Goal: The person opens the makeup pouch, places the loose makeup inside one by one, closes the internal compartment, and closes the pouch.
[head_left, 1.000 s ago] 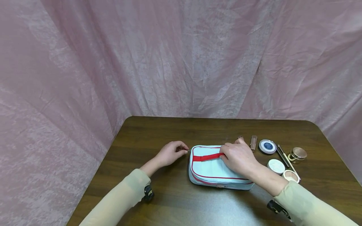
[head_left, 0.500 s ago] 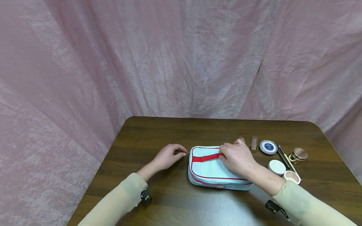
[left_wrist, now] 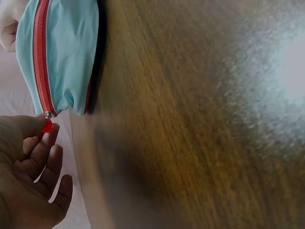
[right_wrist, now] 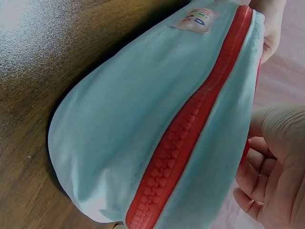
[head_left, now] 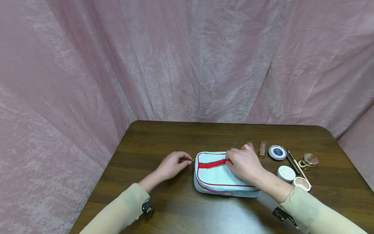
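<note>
One red pull (left_wrist: pixel 47 126), left-wrist view clearest.

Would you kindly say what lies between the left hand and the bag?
A red zipper pull, which the left hand pinches; the left wrist view shows it.

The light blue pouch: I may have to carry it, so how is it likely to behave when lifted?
The light blue pouch probably gives when squeezed, since its fabric puckers near the red zip pull. It seems unlikely to roll, being broad and low. Its weight is uncertain, as any contents are hidden.
</note>
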Tool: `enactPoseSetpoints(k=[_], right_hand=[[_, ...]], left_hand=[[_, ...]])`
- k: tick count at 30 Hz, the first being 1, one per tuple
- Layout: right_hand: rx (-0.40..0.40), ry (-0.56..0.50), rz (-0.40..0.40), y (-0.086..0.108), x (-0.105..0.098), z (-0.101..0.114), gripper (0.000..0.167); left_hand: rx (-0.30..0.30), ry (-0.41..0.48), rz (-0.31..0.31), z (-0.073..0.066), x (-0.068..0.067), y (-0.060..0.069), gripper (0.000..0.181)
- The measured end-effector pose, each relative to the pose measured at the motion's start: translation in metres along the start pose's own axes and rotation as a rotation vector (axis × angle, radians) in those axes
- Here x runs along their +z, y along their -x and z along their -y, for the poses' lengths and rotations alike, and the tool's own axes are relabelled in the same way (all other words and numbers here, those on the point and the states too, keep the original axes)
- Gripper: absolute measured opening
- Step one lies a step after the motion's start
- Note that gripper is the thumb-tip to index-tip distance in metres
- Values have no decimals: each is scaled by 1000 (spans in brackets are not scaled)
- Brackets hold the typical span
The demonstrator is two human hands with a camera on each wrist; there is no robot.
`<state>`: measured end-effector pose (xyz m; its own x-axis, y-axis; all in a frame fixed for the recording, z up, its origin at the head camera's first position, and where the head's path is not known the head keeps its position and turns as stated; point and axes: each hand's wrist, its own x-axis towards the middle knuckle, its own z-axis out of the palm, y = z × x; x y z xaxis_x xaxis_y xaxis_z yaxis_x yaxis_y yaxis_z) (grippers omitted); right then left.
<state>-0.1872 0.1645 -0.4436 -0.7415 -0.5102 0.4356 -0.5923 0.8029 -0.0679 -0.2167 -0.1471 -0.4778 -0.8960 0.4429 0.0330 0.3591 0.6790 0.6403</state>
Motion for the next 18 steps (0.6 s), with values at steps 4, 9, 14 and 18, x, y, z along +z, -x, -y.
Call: enactPoseSetpoints(k=[4, 9, 14, 18], right_hand=[[2, 3, -5, -1, 1, 0, 14], [17, 4, 10, -2, 2, 1, 14], [27, -3, 28, -3, 2, 2, 13], [37, 4, 37, -3, 2, 3, 14]], left_hand=[[-16, -7, 6, -1, 1, 4, 10], [-27, 0, 4, -1, 1, 8, 10], [-24, 18, -6, -1, 0, 12, 9], [-27, 21, -12, -3, 0, 15, 9]])
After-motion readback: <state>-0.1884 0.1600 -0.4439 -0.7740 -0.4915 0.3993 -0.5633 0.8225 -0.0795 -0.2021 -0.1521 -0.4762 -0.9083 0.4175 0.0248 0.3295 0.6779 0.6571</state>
